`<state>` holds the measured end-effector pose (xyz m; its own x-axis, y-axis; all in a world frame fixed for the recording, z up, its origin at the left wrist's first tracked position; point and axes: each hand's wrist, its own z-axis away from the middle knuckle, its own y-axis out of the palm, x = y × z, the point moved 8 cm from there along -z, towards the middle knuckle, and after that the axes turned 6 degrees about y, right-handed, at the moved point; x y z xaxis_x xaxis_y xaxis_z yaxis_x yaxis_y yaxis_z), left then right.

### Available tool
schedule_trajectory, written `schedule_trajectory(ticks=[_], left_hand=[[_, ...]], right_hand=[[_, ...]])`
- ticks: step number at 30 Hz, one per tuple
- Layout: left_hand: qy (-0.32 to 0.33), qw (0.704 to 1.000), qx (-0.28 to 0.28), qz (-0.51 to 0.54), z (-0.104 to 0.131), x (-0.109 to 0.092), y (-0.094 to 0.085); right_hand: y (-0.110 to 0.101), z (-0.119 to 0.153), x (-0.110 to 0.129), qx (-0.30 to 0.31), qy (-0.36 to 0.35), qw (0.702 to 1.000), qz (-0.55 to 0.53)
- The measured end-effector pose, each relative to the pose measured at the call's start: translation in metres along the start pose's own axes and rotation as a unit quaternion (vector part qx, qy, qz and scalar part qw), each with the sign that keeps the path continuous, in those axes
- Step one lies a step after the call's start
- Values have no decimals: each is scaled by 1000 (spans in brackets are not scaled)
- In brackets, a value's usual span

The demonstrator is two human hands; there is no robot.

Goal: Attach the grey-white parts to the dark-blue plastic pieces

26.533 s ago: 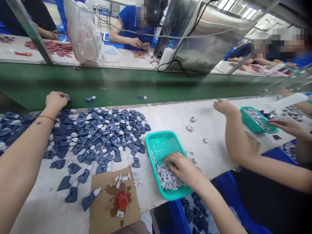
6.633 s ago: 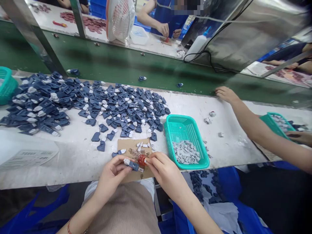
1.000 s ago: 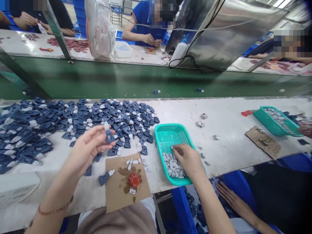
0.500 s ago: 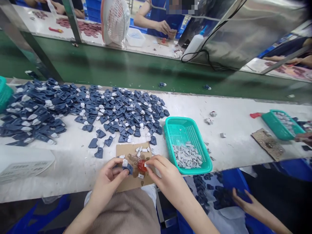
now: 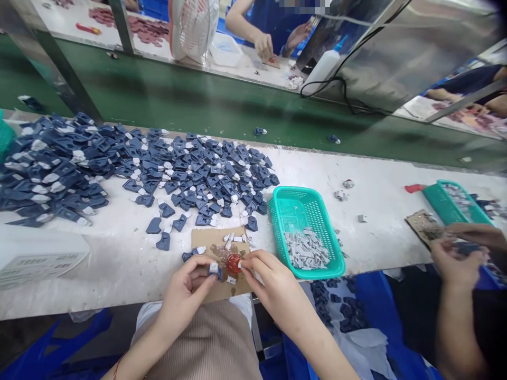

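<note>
Between the thumb and fingers of my left hand (image 5: 193,287) is a small dark blue plastic piece (image 5: 214,271) with a white tip. My right hand (image 5: 273,282) pinches a small white plastic part (image 5: 240,264) at the edge of a round red cap (image 5: 233,263). That cap sits on a wet-stained piece of cardboard (image 5: 204,236) at the table's front edge. A few loose white parts (image 5: 231,280) lie around it on the cardboard. Another blue piece (image 5: 190,254) with a white end rests just behind my left fingers.
A big pile of blue pieces (image 5: 59,169) covers the table's left side. Right of the cardboard stands a green basket (image 5: 337,248) of grey-white parts. A white container (image 5: 39,258) is at front left. At right, a co-worker's hands (image 5: 455,258) work near another green basket (image 5: 438,198).
A blue piece now lies behind my left fingers. The left hand's piece has turned, its white end facing up. The co-worker's hands at right have risen from the blue bin to above the table.
</note>
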<state>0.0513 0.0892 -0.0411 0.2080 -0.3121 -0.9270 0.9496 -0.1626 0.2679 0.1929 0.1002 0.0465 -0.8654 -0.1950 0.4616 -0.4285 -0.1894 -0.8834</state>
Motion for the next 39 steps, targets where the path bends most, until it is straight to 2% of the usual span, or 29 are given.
schedule_trajectory(ticks=[6, 10, 12, 15, 18, 22, 27, 35, 37, 39], left_hand=[[22, 1000, 5, -6, -1, -4, 1], [17, 1000, 3, 17, 1, -12, 4], [-2, 998, -1, 57, 1, -14, 7], [-18, 994, -17, 104, 0, -19, 10], [-7, 993, -11, 116, -2, -28, 17], [7, 991, 2, 137, -3, -36, 25], [11, 989, 0, 150, -2, -36, 27], [61, 991, -6, 122, 0, -41, 23], [71, 991, -4, 113, 0, -43, 23], [81, 990, -6, 113, 1, -45, 24]], right_hand=[[1, 1, -1, -2, 3, 1000, -19], [-11, 0, -10, -20, 54, 990, -127], [-16, -1, -19, -29, 114, 967, -226], [-13, 0, -29, -16, 208, 897, -389], [-4, 2, -28, 11, 249, 835, -490], [1, 4, -21, 28, 260, 808, -529], [-1, 3, -14, 31, 261, 817, -514], [-21, -3, 2, -9, 179, 903, -390], [-26, -3, 5, -12, 163, 916, -367], [-27, -3, 5, -6, 161, 914, -372]])
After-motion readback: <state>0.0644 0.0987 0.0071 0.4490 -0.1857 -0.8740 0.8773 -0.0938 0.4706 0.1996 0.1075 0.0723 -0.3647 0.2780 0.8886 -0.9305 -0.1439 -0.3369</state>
